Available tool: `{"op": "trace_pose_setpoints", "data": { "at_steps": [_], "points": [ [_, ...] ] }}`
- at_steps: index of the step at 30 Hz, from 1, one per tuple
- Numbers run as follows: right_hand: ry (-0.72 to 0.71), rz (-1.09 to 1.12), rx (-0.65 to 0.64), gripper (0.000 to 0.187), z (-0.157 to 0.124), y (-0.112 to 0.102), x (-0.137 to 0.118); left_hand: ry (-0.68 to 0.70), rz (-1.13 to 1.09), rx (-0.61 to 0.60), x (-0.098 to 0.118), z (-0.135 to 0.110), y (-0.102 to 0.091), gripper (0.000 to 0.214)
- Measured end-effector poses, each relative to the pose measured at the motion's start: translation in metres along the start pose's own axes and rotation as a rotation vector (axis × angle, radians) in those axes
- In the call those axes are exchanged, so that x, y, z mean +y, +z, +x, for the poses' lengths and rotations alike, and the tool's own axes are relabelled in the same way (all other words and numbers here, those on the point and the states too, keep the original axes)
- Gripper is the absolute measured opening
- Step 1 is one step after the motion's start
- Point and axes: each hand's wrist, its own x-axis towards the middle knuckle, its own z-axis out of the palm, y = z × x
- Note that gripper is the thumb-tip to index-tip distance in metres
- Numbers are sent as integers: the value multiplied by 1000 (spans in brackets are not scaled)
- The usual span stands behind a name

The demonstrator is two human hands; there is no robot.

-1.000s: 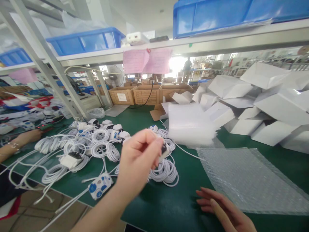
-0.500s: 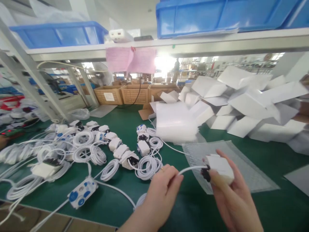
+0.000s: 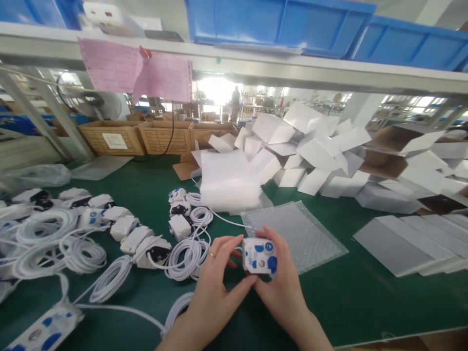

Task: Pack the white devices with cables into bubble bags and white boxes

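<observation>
Green shows bare across the surface (image 3: 351,302) to the right of the hands, while its left side is crowded. Loops of white cord (image 3: 186,256) lie in a row just left of the left hand, with white socket units (image 3: 151,251) beside them, some with black parts facing out. Another blue-marked unit (image 3: 47,331) sits in the lower left corner, cut by the picture's edge. Beyond the hands, a sheet of bubble wrap (image 3: 307,234) lies flat, its near part hidden by the right hand. Behind that rests a thick stack of translucent white wrap (image 3: 230,183), with a heap of white cartons (image 3: 314,146) spreading rightward; flatter white boxes (image 3: 398,243) overlap at far right. Brown cardboard boxes (image 3: 166,139) line the back, below a shelf (image 3: 256,63) bearing blue bins (image 3: 278,24), and pink papers (image 3: 109,66) hang from its edge.

Both hands meet around a white block with blue patches (image 3: 259,256), held up in front of the bubble wrap. The right hand (image 3: 283,280) wraps its right end, fingers over the top. The left hand (image 3: 217,280), wearing a ring, curls its fingers to the left end, thumb reaching the lower edge; the thumbs nearly meet below.
</observation>
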Motion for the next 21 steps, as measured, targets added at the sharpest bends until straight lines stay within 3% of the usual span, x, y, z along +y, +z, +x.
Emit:
{"op": "trace_pose_setpoints", "data": {
  "at_steps": [5,13,17,21],
  "points": [
    [-4,64,-150,83,-7,3,1,65,20,19,-1,-3,2,47],
    [104,-18,-131,70,-24,4,-1,56,108,142,3,-9,-3,35],
    [94,41,-152,72,-28,0,0,53,109,148,3,-11,-3,32],
    [154,206,-131,71,-28,-6,-1,64,84,104,2,-13,-5,44]
  ]
}}
